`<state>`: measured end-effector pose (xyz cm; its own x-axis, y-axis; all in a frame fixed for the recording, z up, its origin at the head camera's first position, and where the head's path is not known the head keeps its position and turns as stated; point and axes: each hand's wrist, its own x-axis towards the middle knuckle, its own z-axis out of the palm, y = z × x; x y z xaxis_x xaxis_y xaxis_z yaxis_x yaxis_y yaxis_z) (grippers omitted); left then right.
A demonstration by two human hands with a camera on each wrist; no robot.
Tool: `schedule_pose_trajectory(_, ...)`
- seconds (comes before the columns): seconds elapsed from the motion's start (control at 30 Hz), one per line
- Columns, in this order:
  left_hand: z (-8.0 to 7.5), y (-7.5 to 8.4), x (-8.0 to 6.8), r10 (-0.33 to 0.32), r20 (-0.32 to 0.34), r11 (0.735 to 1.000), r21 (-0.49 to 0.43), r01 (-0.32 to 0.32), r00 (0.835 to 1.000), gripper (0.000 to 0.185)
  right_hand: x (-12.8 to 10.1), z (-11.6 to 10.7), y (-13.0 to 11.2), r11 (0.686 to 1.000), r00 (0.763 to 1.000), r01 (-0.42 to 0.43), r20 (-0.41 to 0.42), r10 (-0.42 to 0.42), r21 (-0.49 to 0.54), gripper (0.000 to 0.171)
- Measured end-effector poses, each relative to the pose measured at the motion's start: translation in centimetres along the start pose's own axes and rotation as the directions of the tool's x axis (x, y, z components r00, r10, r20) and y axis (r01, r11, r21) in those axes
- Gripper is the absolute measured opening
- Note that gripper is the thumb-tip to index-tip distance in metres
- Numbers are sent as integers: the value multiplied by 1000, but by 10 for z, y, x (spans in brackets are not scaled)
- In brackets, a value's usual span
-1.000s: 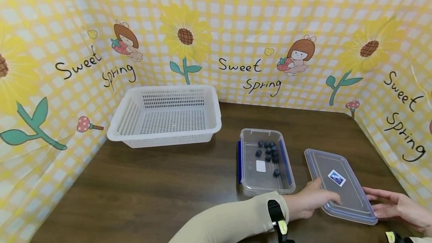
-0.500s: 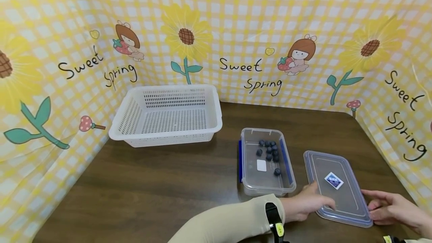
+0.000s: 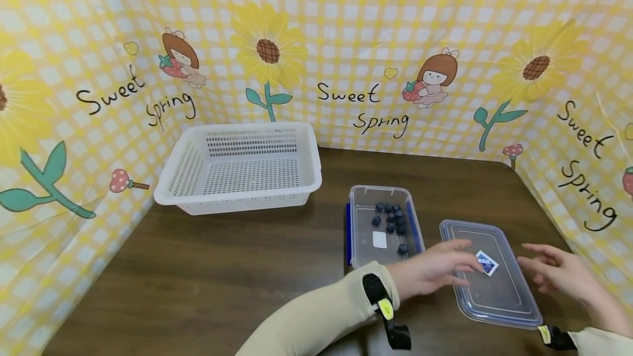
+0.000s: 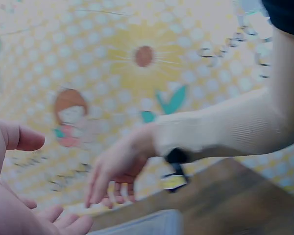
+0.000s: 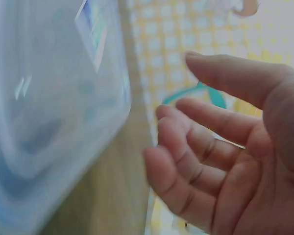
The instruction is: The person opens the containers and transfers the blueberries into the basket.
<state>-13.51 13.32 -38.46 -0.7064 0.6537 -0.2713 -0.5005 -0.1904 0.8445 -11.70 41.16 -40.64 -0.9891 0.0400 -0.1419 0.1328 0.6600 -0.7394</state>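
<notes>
A clear rectangular lid point(image 3: 499, 290) with a blue-tinted rim and a blue and white sticker lies flat on the table at the right. My left hand point(image 3: 435, 268) hovers over its left side, fingers loosely extended and holding nothing. Off the lid's right edge is my right hand point(image 3: 561, 271), its fingers relaxed and apart from it; the right wrist view shows the bare palm beside the lid point(image 5: 63, 98). Left of the lid stands an uncovered clear container point(image 3: 363, 218) with blue side clips. Several blueberries point(image 3: 390, 218) lie in it, and my left forearm hides its near end.
A white perforated plastic basket point(image 3: 242, 199) stands at the back left of the dark wooden table point(image 3: 207, 268). Yellow checked cloth point(image 3: 346, 32) with printed flowers and figures walls the table at the back and both sides.
Both hands have let go of the lid and lifted away from it. Before that, the lid was lowered and shifted slightly left onto the table. Container and basket have stayed put.
</notes>
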Motion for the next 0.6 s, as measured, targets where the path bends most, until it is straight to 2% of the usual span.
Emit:
schedule_pose_trajectory(0.03,-6,7,-2,14,5,1000,-13,-14,1000,64,2,2,-4,998,999,33,-13,-33,48,21)
schedule_pose_trajectory(0.07,-12,15,-3,27,7,999,-18,-27,1000,62,4,4,-8,994,998,61,-17,-60,95,24)
schedule_pose_trajectory(0.13,-25,29,-4,54,7,999,-8,-54,999,60,9,8,-17,973,994,111,-15,-110,200,42)
schedule_pose_trajectory(0.2,-38,44,-4,75,-5,997,24,-75,997,59,15,13,-27,945,988,150,2,-157,291,39)
schedule_pose_trajectory(0.3,-58,61,-3,102,-34,992,74,-99,994,60,24,24,-41,872,971,191,44,-236,450,38)
schedule_pose_trajectory(0.43,-82,76,-2,120,-73,986,121,-111,990,60,35,42,-53,772,940,182,122,-319,609,38)
schedule_pose_trajectory(0.5,-92,81,-3,119,-84,984,143,-106,989,61,39,51,-58,753,927,173,153,-341,635,38)
schedule_pose_trajectory(0.6,-105,85,-2,105,-91,978,191,-86,990,61,43,64,-66,755,912,156,201,-358,637,36)
